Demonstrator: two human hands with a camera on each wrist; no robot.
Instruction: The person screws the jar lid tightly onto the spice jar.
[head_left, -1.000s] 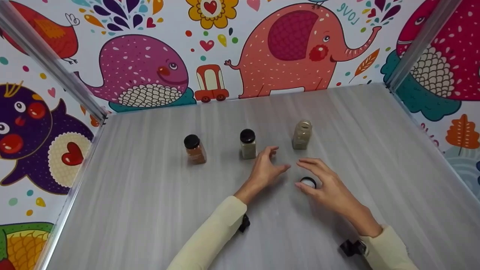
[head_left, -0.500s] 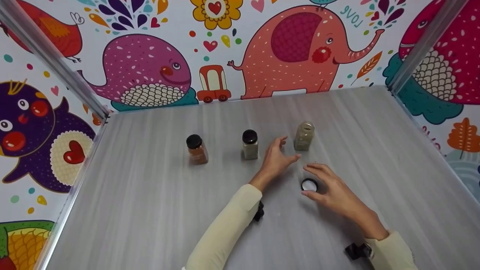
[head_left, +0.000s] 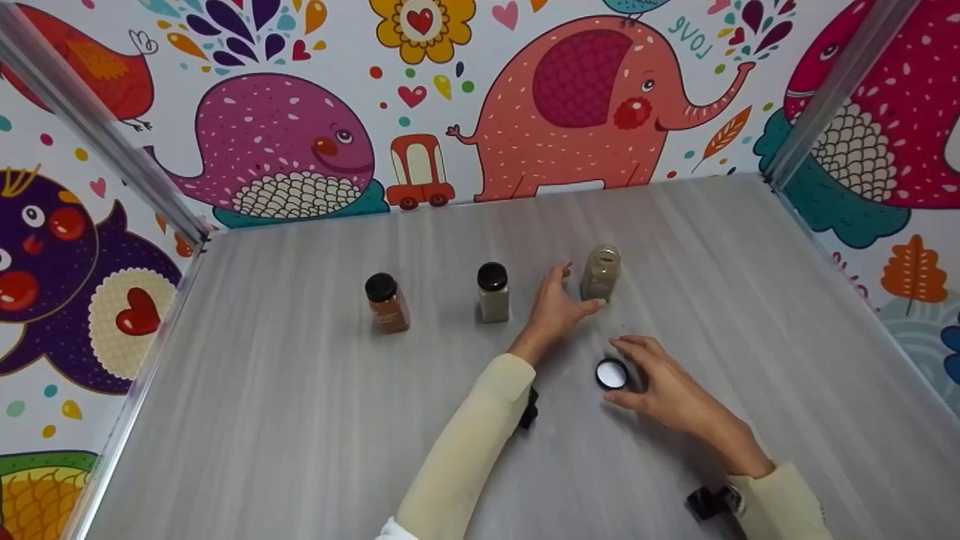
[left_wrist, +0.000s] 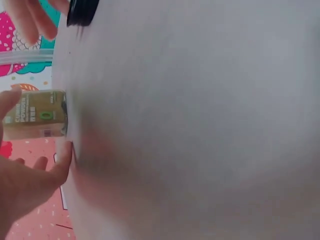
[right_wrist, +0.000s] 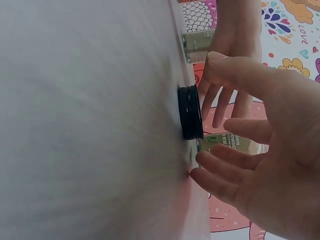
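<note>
An uncapped cumin powder jar (head_left: 601, 276) stands upright at the back right, its label readable in the left wrist view. My left hand (head_left: 556, 309) is just left of this jar, thumb and fingers spread towards its lower part. Nearer the front, a black cap (head_left: 612, 373) lies on the table with its white inside facing up. My right hand (head_left: 667, 386) rests beside the cap, its thumb and fingers apart on either side. In the right wrist view, a gap shows between the cap (right_wrist: 190, 112) and those loosely bent fingers.
A black-capped jar of greenish powder (head_left: 494, 294) stands left of my left hand. Farther left is a black-capped jar of reddish-brown powder (head_left: 388, 304). The grey wood-grain table (head_left: 300, 420) meets cartoon-printed walls (head_left: 442, 97) at the back and sides.
My left hand has moved forward and right, from beside the middle jar to the uncapped one. The right hand has released the cap, which now lies flat, and has drawn back slightly.
</note>
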